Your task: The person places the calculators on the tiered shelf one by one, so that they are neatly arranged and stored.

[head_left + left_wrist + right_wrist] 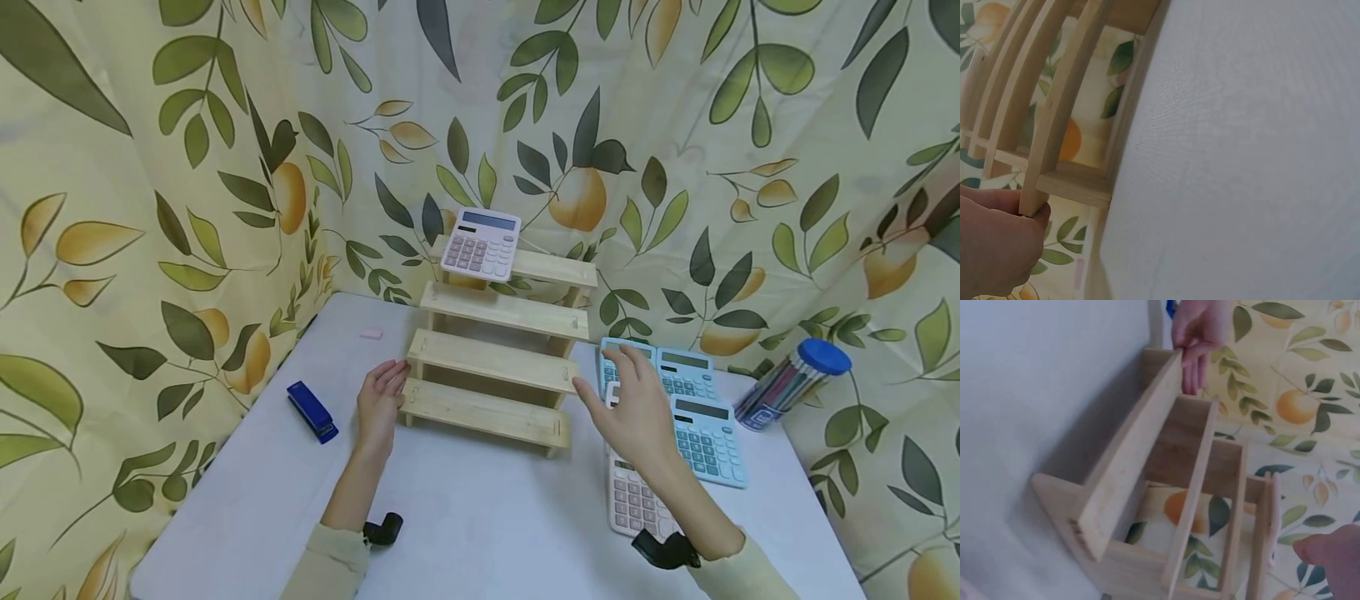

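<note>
A pale wooden four-step display rack [491, 360] stands on the white table. My left hand [381, 408] grips its left end; in the left wrist view, the thumb and fingers [1000, 203] close round the end of a board. My right hand [637, 417] is at the rack's right side, fingers spread and holding nothing. Its thumb points toward the end of a lower step in the head view, and in the right wrist view the thumb [1313, 549] shows apart from the boards. On the top step, toward the left, a pink-and-white calculator [480, 244] leans back.
Several blue calculators [708, 442] and a pink-and-white one [633, 500] lie right of the rack, partly behind my right hand. A blue-lidded pen tub [787, 387] stands beyond them. Left of the rack lie a navy stapler [312, 412] and a small pink block [371, 333]. Patterned curtains surround the table.
</note>
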{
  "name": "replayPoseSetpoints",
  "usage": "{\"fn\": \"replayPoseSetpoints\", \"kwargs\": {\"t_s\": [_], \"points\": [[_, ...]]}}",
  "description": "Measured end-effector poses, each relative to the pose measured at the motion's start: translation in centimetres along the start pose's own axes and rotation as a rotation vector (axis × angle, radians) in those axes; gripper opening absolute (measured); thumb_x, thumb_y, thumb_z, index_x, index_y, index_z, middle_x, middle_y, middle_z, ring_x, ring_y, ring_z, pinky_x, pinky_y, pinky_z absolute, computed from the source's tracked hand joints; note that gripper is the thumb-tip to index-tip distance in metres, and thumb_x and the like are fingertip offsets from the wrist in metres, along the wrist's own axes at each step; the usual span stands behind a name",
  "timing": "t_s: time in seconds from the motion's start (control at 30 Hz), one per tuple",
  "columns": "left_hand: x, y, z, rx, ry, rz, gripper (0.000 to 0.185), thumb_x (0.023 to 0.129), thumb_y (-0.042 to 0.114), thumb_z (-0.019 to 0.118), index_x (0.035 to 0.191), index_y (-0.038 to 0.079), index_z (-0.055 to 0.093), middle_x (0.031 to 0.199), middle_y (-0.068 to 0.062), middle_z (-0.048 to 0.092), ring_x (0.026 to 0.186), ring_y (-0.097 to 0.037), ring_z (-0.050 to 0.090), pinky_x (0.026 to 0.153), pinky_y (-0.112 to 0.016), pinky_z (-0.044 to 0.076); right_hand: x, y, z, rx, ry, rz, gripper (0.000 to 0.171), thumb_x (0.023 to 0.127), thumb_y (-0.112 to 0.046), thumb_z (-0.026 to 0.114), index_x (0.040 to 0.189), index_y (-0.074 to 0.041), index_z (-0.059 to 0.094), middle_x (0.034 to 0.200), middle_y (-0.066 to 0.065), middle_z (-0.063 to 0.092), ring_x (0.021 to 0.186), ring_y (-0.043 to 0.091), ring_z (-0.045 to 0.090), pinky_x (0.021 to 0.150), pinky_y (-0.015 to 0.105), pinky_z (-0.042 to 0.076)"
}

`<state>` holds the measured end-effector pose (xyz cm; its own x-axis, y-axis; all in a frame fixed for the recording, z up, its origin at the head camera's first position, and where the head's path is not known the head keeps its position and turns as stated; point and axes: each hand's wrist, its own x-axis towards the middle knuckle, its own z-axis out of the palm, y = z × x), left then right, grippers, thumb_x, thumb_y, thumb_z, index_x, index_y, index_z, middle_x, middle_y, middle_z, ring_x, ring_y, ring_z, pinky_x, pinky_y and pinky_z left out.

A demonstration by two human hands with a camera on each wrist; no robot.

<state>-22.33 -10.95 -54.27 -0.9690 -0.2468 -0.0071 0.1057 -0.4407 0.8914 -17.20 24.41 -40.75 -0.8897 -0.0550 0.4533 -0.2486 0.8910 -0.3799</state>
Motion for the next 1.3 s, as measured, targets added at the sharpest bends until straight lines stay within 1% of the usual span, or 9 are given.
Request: {"fn": "replayPoseSetpoints", "kwargs": {"t_s": [0.23,0.47,0.7,0.87,0.97,1.1,1.2,1.3], "points": [[0.1,0.1,0.0,0.001,0.003,0.002,0.071,0.081,-0.032,0.035,0.149,-0.010,0.035,0.150,-0.027,0.050,0.144,-0.035,0.049,0.122,-0.035,0.037,-2.1,1.5,0.0,-0.040,-0.029,0.021,0.067,0.094,-0.044,0.075,0.141,0.001,0.056,0.154,0.029,0.043,0.140,0.053,0.040,0.107,0.079,0.036],[0.1,0.2,0.2,0.000,0.004,-0.003,0.071,0.081,-0.031,0.036,0.149,-0.008,0.037,0.150,-0.026,0.051,0.144,-0.034,0.049,0.121,-0.034,0.039,-3.9,2.8,-0.3,-0.082,-0.059,0.054,0.068,0.092,-0.044,0.077,0.139,0.000,0.058,0.151,0.031,0.046,0.138,0.055,0.041,0.105,0.082,0.034],[0.0,0.1,0.3,-0.003,0.002,-0.007,0.072,0.081,-0.031,0.035,0.149,-0.009,0.035,0.151,-0.028,0.049,0.144,-0.036,0.048,0.122,-0.035,0.038,-5.9,4.2,-0.6,-0.125,-0.104,0.082,0.071,0.092,-0.045,0.077,0.139,0.004,0.057,0.149,0.033,0.046,0.135,0.058,0.041,0.106,0.080,0.035],[-0.2,0.1,0.4,0.007,-0.007,0.004,0.071,0.082,-0.031,0.035,0.149,-0.010,0.035,0.151,-0.028,0.049,0.144,-0.036,0.048,0.122,-0.036,0.037,-7.2,5.2,-0.7,-0.139,-0.132,0.114,0.074,0.093,-0.048,0.075,0.139,0.006,0.055,0.148,0.036,0.045,0.135,0.059,0.040,0.107,0.079,0.035],[-0.2,0.1,0.4,0.011,-0.010,0.010,0.071,0.082,-0.031,0.035,0.149,-0.010,0.034,0.151,-0.028,0.049,0.145,-0.036,0.047,0.122,-0.036,0.037,-8.0,5.9,-0.5,-0.150,-0.152,0.131,0.076,0.093,-0.050,0.074,0.139,0.008,0.054,0.147,0.037,0.044,0.134,0.059,0.040,0.106,0.079,0.034],[-0.2,0.1,0.4,0.015,-0.001,0.006,0.071,0.081,-0.031,0.035,0.149,-0.010,0.035,0.151,-0.028,0.049,0.144,-0.036,0.048,0.122,-0.035,0.037,-9.2,6.7,0.3,-0.169,-0.205,0.177,0.084,0.093,-0.052,0.072,0.146,0.008,0.047,0.146,0.038,0.044,0.133,0.060,0.040,0.106,0.080,0.035],[-0.2,0.1,0.2,0.018,0.003,0.003,0.071,0.081,-0.031,0.035,0.149,-0.009,0.036,0.150,-0.027,0.050,0.144,-0.035,0.048,0.121,-0.035,0.038,-9.8,7.3,0.9,-0.179,-0.232,0.202,0.088,0.092,-0.050,0.075,0.150,0.008,0.043,0.145,0.039,0.043,0.132,0.061,0.040,0.104,0.081,0.036],[-0.2,0.1,0.1,0.024,-0.001,0.003,0.070,0.082,-0.030,0.035,0.149,-0.009,0.036,0.151,-0.027,0.050,0.144,-0.035,0.048,0.122,-0.035,0.037,-10.4,7.9,1.3,-0.186,-0.261,0.212,0.091,0.090,-0.049,0.076,0.150,0.010,0.042,0.145,0.041,0.040,0.132,0.062,0.038,0.103,0.082,0.036]]}}
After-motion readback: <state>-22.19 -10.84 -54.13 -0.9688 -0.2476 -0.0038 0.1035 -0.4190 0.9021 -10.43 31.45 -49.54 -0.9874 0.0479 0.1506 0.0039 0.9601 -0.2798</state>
